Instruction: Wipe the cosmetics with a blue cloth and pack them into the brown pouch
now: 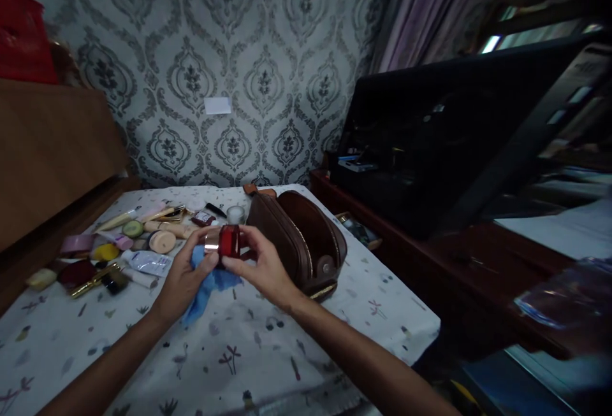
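Note:
Between my two hands is a small cosmetic jar, its red glass body (230,241) to the right and its shiny rose-gold lid (211,243) to the left. My left hand (187,271) has its fingers closed around the lid end. The fingers and thumb of my right hand (264,264) grip the red end. A blue cloth (205,292) hangs or lies just below the jar by my left hand; whether that hand also holds it I cannot tell. Right behind my right hand stands a brown toiletry bag (282,231), unzipped with its lid raised.
Left of my hands lie many cosmetics, including a white tube (149,263), a round beige compact (162,242) and a yellow sponge (105,251). A small glass jar (236,215) stands behind. A patterned cloth (248,358) covers the table. A large black screen (430,148) rises at right.

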### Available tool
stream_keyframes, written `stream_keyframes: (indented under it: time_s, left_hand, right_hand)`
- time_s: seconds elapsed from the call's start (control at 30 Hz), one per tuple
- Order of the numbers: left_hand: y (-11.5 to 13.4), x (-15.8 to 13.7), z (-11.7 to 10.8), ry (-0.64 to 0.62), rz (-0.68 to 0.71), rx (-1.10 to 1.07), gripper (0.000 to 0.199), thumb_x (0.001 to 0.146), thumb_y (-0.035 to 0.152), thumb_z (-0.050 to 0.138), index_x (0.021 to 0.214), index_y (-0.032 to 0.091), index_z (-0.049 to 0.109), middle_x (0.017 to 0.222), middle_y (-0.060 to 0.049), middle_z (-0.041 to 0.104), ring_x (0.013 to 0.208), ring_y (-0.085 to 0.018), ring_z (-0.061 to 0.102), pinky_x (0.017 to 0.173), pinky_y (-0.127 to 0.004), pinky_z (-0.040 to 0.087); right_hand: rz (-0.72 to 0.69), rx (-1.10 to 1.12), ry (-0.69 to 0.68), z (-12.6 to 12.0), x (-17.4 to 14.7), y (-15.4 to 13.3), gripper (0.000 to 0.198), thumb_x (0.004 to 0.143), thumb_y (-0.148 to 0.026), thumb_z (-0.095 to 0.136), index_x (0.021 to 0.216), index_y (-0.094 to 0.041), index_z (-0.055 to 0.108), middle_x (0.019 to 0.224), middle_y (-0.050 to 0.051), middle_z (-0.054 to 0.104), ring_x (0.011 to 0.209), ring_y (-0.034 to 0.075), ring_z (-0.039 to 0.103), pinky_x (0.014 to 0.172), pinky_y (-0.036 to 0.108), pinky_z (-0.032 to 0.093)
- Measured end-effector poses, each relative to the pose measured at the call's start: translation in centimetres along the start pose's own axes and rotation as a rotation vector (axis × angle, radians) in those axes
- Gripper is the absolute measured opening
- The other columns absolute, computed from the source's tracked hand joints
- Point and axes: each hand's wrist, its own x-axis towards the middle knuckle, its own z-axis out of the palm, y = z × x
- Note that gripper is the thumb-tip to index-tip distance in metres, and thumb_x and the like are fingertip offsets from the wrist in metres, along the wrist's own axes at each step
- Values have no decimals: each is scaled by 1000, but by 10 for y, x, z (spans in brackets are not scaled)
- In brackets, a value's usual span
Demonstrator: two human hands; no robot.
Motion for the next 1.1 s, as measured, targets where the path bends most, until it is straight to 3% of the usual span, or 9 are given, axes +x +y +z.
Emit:
stream_keyframes:
  time_s: [0.13,0.2,0.3,0.47,0.6,0.7,0.87,0.97,1.1]
  left_hand:
    - [15,34,21,-118,168,-19,69,86,65,56,136,17,51,89,-5,67,75,-18,63,68,-26,52]
    - [20,55,33,-198,189,19,63,95,61,42,138,16,49,70,1,60,57,-13,54,55,-23,45]
    - [27,84,52,-354,321,344,47,98,42,43,137,18,53,79,-1,65,68,-14,59,68,-24,48]
    - [29,97,71,-654,491,951,47,97,25,40,143,27,49,92,-4,72,77,-20,67,75,-31,50]
    - [20,83,65,-587,493,973,45,100,29,36,144,25,46,118,-8,70,95,-23,70,80,-32,52]
    - [12,71,58,-521,445,908,48,100,35,38,146,26,43,121,-8,70,97,-23,69,81,-31,52]
    - [-2,58,58,-462,340,778,51,97,34,42,148,25,41,101,-5,72,79,-18,67,74,-27,50]
    - [-9,55,62,-426,302,722,53,97,33,41,149,23,39,89,-3,69,69,-15,62,69,-25,47]
    - [-16,50,65,-386,279,637,54,97,33,42,149,22,37,80,1,64,65,-14,58,67,-23,45]
  right_hand:
    - [-85,57,98,-41,8,-40,50,70,-42,81,111,-23,60,106,3,70,95,19,65,81,31,52]
    - [-116,45,229,-67,15,-54,45,72,-45,80,106,-23,61,102,3,70,91,18,65,70,27,52]
    - [-114,32,363,-104,28,-63,41,75,-51,75,101,-21,62,99,4,70,85,17,65,60,24,50]
    - [27,-227,352,-140,54,-47,41,74,-48,75,95,-15,62,96,7,70,77,17,65,62,28,51]
    - [110,-817,264,-148,66,-38,40,76,-43,77,98,-12,64,95,8,71,84,20,65,73,29,49]
    - [181,-1102,72,-147,72,-37,41,80,-42,75,104,-10,66,101,11,72,92,22,66,79,29,48]
    - [408,-1175,-167,-133,93,-25,46,74,-33,80,112,-9,68,119,17,69,105,30,67,83,30,52]
    - [556,-1147,-193,-123,110,-8,43,66,-22,84,105,-7,72,115,20,71,102,34,70,80,34,56]
    - [616,-1107,-162,-118,124,22,36,64,-10,84,99,-6,74,104,19,74,99,35,70,82,36,57]
